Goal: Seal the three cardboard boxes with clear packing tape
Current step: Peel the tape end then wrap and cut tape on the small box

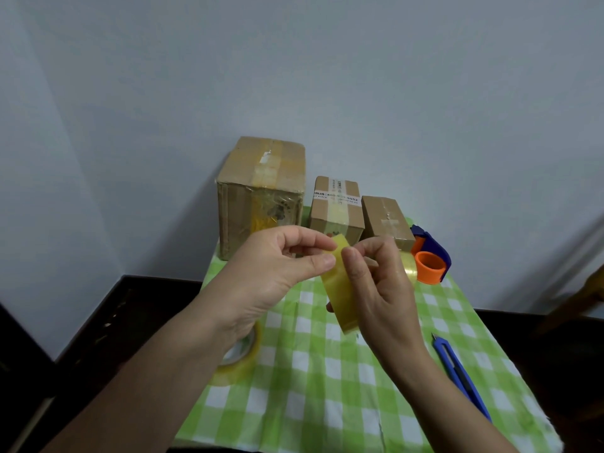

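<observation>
Three cardboard boxes stand at the back of the table: a large box (261, 188) on the left, a medium box (336, 207) in the middle, a small box (385, 220) on the right. Each has tape strips across its top. In front of them I hold a roll of clear yellowish packing tape (340, 289) upright. My right hand (382, 289) grips the roll from the right. My left hand (277, 266) pinches the tape at the roll's upper edge between thumb and fingers.
A second tape roll (238, 358) lies flat under my left forearm. A blue and orange tape dispenser (429, 256) sits right of the small box. A blue utility knife (461, 374) lies at the right on the green checked tablecloth (310, 387). A wall stands behind.
</observation>
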